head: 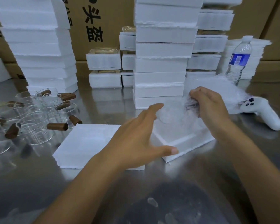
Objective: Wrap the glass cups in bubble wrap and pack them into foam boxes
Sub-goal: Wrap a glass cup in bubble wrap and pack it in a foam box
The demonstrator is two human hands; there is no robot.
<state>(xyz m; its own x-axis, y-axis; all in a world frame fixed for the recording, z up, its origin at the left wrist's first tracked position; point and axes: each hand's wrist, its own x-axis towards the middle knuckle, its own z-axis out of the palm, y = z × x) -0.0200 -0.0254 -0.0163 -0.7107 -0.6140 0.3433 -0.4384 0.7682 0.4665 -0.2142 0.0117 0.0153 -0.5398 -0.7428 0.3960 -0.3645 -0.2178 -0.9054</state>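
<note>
Bubble-wrapped cup (pixel 171 114) at centre, over the open foam box (pixel 183 143); right hand (pixel 212 109) pinches its wrap. Left hand (pixel 136 138) spread, fingers straight, gripping nothing (fingertip contact with wrap unclear). Bare glass cups (pixel 32 120) clustered left.

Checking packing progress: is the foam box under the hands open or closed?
Open: the foam box shows its inner wall, and the right hand holds a bubble-wrapped cup at its opening.
</note>
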